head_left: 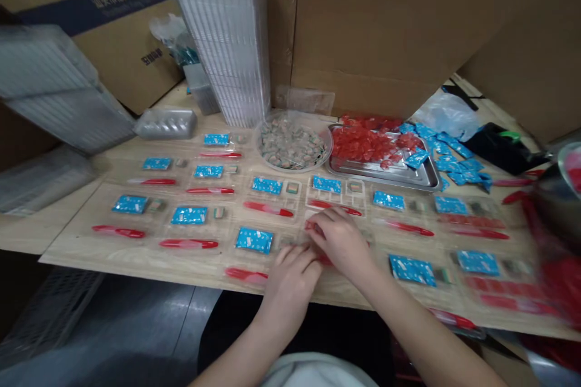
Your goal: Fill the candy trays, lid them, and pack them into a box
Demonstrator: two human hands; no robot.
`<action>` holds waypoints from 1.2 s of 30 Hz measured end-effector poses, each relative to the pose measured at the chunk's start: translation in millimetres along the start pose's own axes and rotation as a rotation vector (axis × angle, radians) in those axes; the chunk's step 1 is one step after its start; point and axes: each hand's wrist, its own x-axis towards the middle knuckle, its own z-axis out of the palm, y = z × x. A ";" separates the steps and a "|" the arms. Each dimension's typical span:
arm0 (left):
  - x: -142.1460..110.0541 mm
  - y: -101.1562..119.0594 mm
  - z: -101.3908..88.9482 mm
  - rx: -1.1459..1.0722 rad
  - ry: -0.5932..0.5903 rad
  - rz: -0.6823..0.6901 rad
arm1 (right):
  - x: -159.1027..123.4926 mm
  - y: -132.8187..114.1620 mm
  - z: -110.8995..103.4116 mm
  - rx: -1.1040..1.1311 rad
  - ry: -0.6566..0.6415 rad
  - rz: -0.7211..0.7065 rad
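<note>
Right hand (341, 240) pinching small red piece (310, 227); left hand (293, 277) just beside it, curled, can't tell if gripping; blue packets (254, 240) and red pen-shaped items (269, 209) around.

A pale wood-grain table (68, 245) stretches from left to right across the scene. Behind it on the far left leans a big brown cardboard box (127, 54) with a dark blue band and printed characters. Plain brown cardboard (372, 24) walls off the far middle and continues on the far right. Below the table's near-left edge lie a smooth grey floor (181, 314) with thin seams, faintly shiny, and a pale slatted crate (59, 308), dim in shadow.
</note>
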 end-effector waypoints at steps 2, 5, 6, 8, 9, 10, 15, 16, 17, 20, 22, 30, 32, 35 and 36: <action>1.1 -1.7 1.0 -0.007 0.007 0.023 | 2.9 -3.4 2.7 -0.008 -0.022 0.011; 2.2 -2.5 1.9 -0.016 0.025 0.038 | 3.7 -2.4 1.9 -0.007 -0.064 0.023; 2.3 -2.3 2.2 -0.012 0.023 0.034 | 3.3 -0.2 0.1 0.004 -0.085 0.012; 2.7 -1.0 1.6 0.010 -0.002 0.011 | 0.3 7.0 -6.6 0.053 -0.100 -0.021; 3.1 -0.3 0.3 0.023 -0.019 -0.005 | -2.5 12.2 -11.5 0.078 -0.075 -0.026; 4.0 0.2 -1.9 0.039 -0.038 -0.019 | -6.5 18.2 -17.3 0.093 -0.028 -0.016; 16.2 -8.6 -17.5 0.141 -0.147 0.049 | -45.1 52.7 -48.2 0.066 0.201 0.067; 19.4 -12.2 -19.2 0.153 -0.182 0.072 | -55.8 59.0 -52.7 0.059 0.222 0.082; 22.4 -15.8 -20.2 0.159 -0.217 0.085 | -66.6 64.8 -56.1 0.048 0.245 0.106; 28.2 -22.8 -21.9 0.153 -0.266 0.097 | -97.1 77.9 -60.8 0.014 0.311 0.190; 29.7 -22.8 -25.8 0.127 -0.266 0.104 | -112.2 80.5 -61.1 0.019 0.306 0.206; 51.6 -14.2 -51.9 -0.136 -0.076 0.090 | -115.5 55.7 -56.7 0.423 0.072 0.163; 65.7 -9.2 -49.4 -0.259 -0.015 0.024 | -108.6 60.0 -56.5 0.565 0.200 0.258; 92.0 6.6 -35.1 -0.497 0.025 -0.191 | -102.6 77.4 -62.8 0.737 0.395 0.453; 101.7 13.2 -27.6 -0.576 0.032 -0.264 | -102.4 84.7 -66.6 0.779 0.419 0.497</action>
